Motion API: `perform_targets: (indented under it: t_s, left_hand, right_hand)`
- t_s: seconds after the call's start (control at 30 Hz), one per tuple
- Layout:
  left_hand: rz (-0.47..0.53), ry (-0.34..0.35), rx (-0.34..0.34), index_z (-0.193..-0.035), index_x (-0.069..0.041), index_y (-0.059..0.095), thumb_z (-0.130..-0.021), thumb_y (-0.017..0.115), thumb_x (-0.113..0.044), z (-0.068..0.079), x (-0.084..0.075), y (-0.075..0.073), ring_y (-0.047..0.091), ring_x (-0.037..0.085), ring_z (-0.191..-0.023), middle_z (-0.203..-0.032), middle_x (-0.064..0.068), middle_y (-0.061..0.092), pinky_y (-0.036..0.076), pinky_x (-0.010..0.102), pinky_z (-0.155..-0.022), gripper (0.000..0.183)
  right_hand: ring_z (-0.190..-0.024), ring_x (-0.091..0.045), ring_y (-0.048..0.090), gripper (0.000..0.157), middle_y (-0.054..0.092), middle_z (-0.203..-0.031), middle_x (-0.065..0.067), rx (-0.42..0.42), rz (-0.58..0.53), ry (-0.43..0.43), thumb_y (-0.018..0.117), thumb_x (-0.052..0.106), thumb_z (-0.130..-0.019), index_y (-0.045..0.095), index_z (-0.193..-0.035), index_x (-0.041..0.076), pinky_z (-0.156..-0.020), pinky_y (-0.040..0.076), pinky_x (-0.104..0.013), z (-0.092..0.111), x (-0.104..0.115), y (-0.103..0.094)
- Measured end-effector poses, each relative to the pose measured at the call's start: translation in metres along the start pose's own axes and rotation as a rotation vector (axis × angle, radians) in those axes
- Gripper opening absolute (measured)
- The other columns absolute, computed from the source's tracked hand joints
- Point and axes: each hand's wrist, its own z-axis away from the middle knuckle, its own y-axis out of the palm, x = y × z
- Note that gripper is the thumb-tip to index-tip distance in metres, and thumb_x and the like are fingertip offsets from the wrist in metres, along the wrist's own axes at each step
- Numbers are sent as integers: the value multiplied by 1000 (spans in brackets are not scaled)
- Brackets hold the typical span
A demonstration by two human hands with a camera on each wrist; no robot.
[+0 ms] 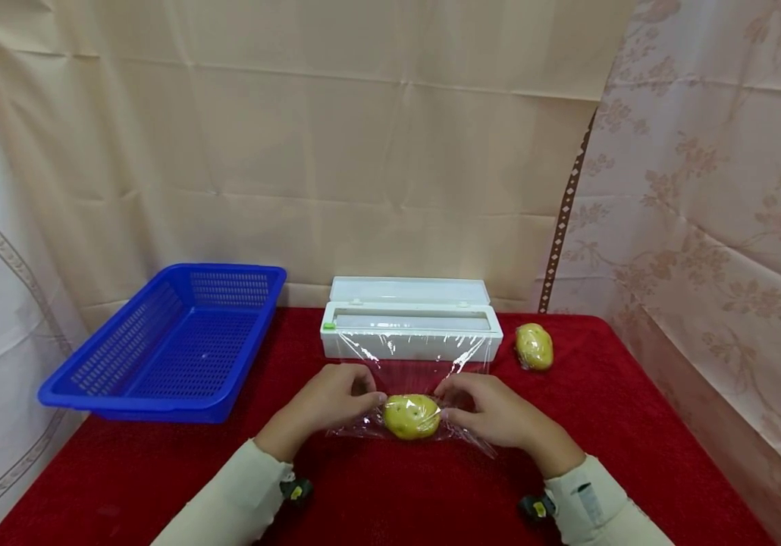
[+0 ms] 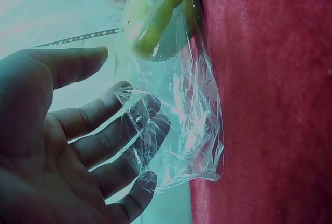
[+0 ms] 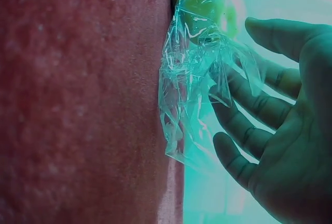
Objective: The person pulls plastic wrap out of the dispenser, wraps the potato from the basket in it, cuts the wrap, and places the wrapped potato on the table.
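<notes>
The potato (image 1: 411,417) lies on the red cloth of the tabletop (image 1: 390,504), between the two hands and in front of the white box (image 1: 330,347), with clear film (image 1: 412,373) over it. The film runs from the box down to the potato and spreads out on both sides of it in loose, crumpled edges. The left hand (image 1: 334,396) is just beside the potato's left end; its grip is loose, the fingers spread and gently bent, with the fingertips at the film and the thumb apart from them. The right hand (image 1: 497,410) mirrors it at the other end, its grip likewise spread, fingers slightly bent against the film and thumb held away; neither hand is pinching anything. In the left wrist view the film hangs in creases past the potato's end, over the fingertips; the right wrist view shows similar folds. The box stands with its lid (image 1: 409,290) raised at the back, and a small green piece (image 1: 329,326) sits at its left front edge. A second potato (image 1: 534,347), wrapped in film, rests to the right of the box. A blue basket (image 1: 138,408) stands at the left, well apart from the hands. Beige cloth (image 1: 363,136) hangs behind, and flowered cloth (image 1: 725,174) hangs on the right.
</notes>
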Motion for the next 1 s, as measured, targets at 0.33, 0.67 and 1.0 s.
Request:
perform_targets:
  t_s: [0.33,0.67,1.0]
  left_hand:
    - [18,-97,-52,-84,-25,69,-94,74,-37,0,0,-7,58,14,-72,-77,-8,65,49,32,-65,16]
    - [2,-140,-285,-94,-18,71,-91,78,-28,-8,14,-22,61,14,-79,-87,-3,69,51,34,-74,12]
    - [12,-232,-480,-141,-1,52,-89,80,-37,-32,38,-31,54,41,-124,-133,25,57,44,56,-104,69]
  right_hand:
    - [-97,-7,67,24,72,-106,8,-1,-53,-15,73,20,-96,71,-119,20,-89,57,-35,0,3,-3]
    - [-94,-5,66,17,72,-101,12,-55,16,-45,72,21,-98,73,-114,15,-89,57,-40,-5,14,-15]
    - [-83,-7,64,11,70,-92,6,-90,194,-113,72,17,-94,76,-102,11,-79,54,-34,-59,41,-20]
